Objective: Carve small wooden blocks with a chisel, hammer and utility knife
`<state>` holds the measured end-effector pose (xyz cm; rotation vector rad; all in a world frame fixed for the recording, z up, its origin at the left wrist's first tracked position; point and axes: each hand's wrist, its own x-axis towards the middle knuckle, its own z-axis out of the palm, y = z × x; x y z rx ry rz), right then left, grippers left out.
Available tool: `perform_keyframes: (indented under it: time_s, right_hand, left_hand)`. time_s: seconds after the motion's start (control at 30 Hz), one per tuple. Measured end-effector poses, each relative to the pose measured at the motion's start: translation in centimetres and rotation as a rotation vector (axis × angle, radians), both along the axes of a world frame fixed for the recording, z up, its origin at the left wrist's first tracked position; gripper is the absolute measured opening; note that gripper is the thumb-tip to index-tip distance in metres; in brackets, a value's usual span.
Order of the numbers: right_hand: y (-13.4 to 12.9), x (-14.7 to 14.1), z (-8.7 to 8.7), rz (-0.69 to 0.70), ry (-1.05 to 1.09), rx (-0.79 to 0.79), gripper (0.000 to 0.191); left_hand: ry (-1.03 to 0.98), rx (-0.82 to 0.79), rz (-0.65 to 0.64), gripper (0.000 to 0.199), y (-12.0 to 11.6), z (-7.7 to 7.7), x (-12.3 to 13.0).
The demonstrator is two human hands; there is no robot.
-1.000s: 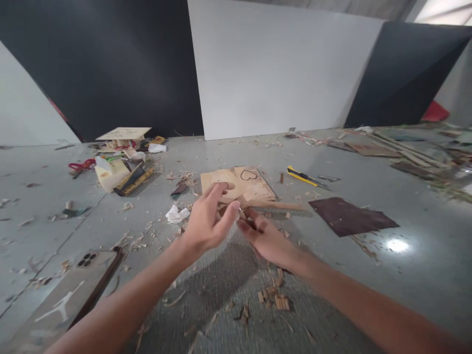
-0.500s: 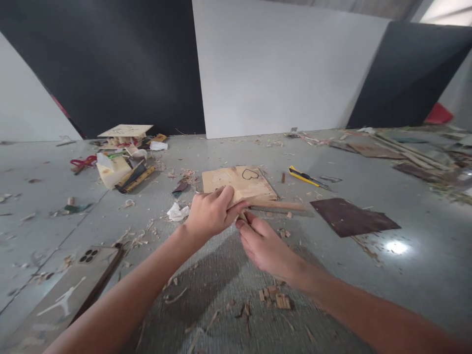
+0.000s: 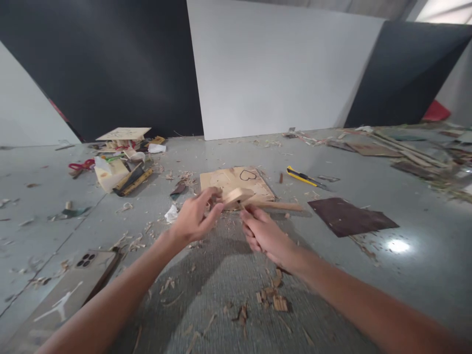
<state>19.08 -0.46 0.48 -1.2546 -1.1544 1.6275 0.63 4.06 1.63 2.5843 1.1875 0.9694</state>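
Observation:
My left hand (image 3: 198,216) is open, its thumb and fingers spread just left of a small pale wooden piece (image 3: 238,195). The fingers of my right hand (image 3: 263,233) are closed at the near end of that piece, where a thin stick-like part shows; whether the two are joined I cannot make out. Behind it a flat wooden board (image 3: 217,179) with a heart drawn in black lies on the floor. A wooden strip (image 3: 283,205) sticks out to the right along the board's near edge.
A yellow utility knife (image 3: 304,177) and a dark brown sheet (image 3: 352,216) lie to the right. A phone (image 3: 70,290) is at lower left. Red-handled scissors (image 3: 81,164) and a ruler (image 3: 138,182) lie at far left. Wood chips (image 3: 280,302) and shavings litter the floor.
My left hand has let go of the wooden piece and moved a little left and down, its fingers opening. The pale piece is now uncovered, still at my right hand.

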Motion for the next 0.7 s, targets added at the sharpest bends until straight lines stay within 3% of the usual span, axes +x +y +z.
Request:
perform_keyframes:
  time_s: [0.1,0.2,0.37,0.7]
  right_hand:
    - [0.2,-0.1,-0.3,0.056,0.03,-0.052,0.02]
    - [-0.3,-0.8,0.0,0.105,0.089,-0.135,0.022]
    - [-1.5,-1.8,1.4,0.106,0.174,-0.261,0.031]
    - [-1.5,-2.7,2.3,0.048,0.196,-0.285,0.029]
  left_hand:
    - [-0.095,0.125,0.034,0.041,-0.6,0.5,0.5]
    - [0.025,0.204,0.086,0.041,-1.0,0.5,1.7]
    - [0.144,0.197,0.194,0.03,-0.6,-0.4,2.6]
    - [0.209,0.164,0.225,0.04,0.8,0.0,1.5]
